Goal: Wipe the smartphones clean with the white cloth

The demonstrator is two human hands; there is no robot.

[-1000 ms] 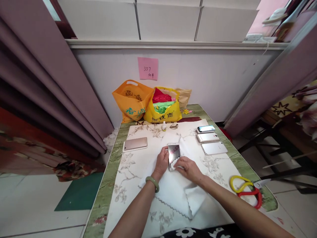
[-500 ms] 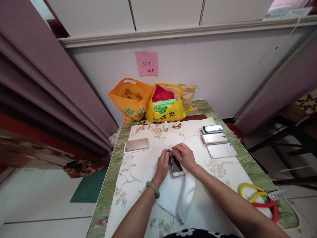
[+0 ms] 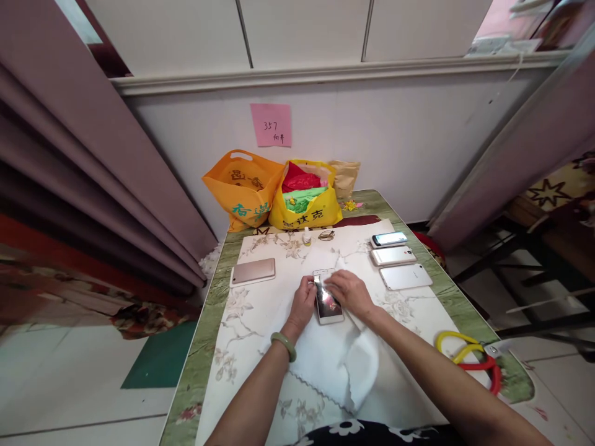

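A smartphone (image 3: 328, 300) lies screen up on a white cloth (image 3: 334, 359) in the middle of the table. My left hand (image 3: 303, 301) grips the phone's left edge, fingers curled against it. My right hand (image 3: 349, 292) lies over the phone's upper right part, fingers pressed down on a fold of the white cloth against the screen. A green bangle (image 3: 284, 344) sits on my left wrist.
A rose-gold phone (image 3: 253, 271) lies to the left. Three phones (image 3: 395, 257) lie in a column at the right. Orange (image 3: 242, 189) and yellow bags (image 3: 304, 197) stand at the far edge, with a small bottle (image 3: 307, 236). Yellow and red rings (image 3: 469, 358) lie near the right edge.
My right hand slid with the cloth from the phone's lower end up to its top, then partway back down. My left hand kept hold of the phone's left edge.
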